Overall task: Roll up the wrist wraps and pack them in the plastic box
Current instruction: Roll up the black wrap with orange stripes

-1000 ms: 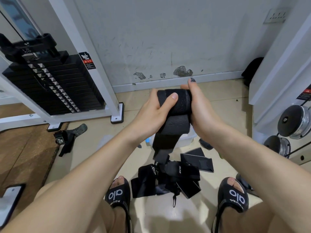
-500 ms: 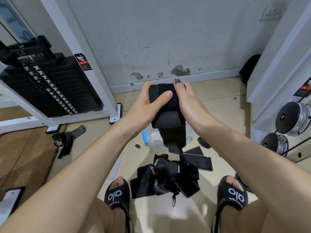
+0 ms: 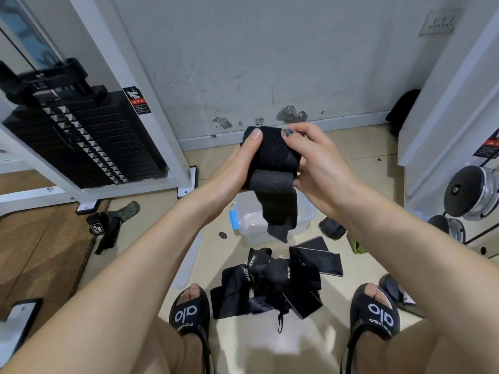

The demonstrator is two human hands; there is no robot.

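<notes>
Shorter now, the wrist wrap [image 3: 272,168] tail hangs over the plastic box [image 3: 251,225]; left hand [image 3: 237,168] and right hand [image 3: 321,168] grip it (slackening could unravel it).

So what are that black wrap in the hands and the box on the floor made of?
The wrap looks like woven elastic fabric, matte, with a fuzzier hook-and-loop-like patch on top. The box seems translucent, slightly glossy plastic: the floor shows dimly through its wall, and a blue clip sits on its side.
</notes>
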